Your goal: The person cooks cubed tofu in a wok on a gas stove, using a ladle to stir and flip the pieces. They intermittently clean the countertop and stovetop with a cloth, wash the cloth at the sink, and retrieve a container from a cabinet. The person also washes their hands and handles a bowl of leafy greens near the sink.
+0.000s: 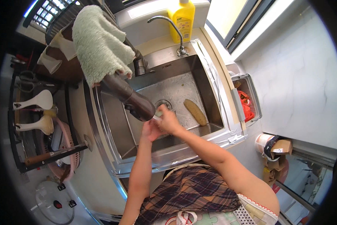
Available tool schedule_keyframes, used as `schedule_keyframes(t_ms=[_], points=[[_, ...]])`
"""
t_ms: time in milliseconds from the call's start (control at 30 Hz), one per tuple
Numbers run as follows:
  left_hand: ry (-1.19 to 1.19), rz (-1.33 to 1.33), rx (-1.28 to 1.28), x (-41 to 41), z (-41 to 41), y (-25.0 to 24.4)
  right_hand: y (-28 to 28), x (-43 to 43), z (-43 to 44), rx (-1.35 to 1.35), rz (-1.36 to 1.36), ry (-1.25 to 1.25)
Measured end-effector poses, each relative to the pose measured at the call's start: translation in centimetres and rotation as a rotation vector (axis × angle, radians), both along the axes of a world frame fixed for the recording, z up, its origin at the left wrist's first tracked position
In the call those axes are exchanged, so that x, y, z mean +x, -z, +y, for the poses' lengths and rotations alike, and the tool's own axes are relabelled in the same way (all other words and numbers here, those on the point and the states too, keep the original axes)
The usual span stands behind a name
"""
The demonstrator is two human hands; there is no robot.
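My left hand [151, 131] is palm up under the spout of the dark pull-out tap [141, 105], where a short stream of water shows. My right hand [168, 120] is beside it, its fingers bent over the left. Something small and pale green [159, 113] shows by the right fingers; whether it is gripped is hidden. Both hands are inside the stainless steel sink [146, 92], just in front of the drain [164, 104]. A long brown, rough-skinned vegetable [195, 112], like a mature cucumber, lies on the wet sink floor to the right.
A green towel [98, 45] drapes over the tap. Behind the sink stand a thin chrome tap [181, 42] and a yellow AXE bottle [182, 21]. A bin [260, 108] with a red bag hangs at the right. Scissors [28, 81], white ladles [37, 101] and a pink basket [71, 129] are on the left.
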State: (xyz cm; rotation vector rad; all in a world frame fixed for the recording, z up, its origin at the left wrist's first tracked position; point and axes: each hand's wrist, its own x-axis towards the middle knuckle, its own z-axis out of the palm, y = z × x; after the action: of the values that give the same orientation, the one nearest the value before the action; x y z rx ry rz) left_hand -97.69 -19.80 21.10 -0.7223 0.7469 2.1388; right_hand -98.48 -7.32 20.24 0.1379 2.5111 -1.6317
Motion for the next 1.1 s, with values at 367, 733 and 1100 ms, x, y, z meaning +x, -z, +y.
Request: schedule_keyframes(t_ms=[367, 733, 1100], points=[[-0.229, 0.033, 0.271, 0.0, 2.4, 9.5, 2.8, -3.6, -3.7, 0.364, 0.121, 0.161], [-0.225, -0.014, -0.033, 0.7, 2.3, 8.6, 2.8, -3.2, -3.1, 0.233, -0.064, 0.216], [-0.252, 0.150, 0.354, 2.3, -1.9, 12.6, 5.7, -4.7, -0.4, 0.011, -0.054, 0.192]])
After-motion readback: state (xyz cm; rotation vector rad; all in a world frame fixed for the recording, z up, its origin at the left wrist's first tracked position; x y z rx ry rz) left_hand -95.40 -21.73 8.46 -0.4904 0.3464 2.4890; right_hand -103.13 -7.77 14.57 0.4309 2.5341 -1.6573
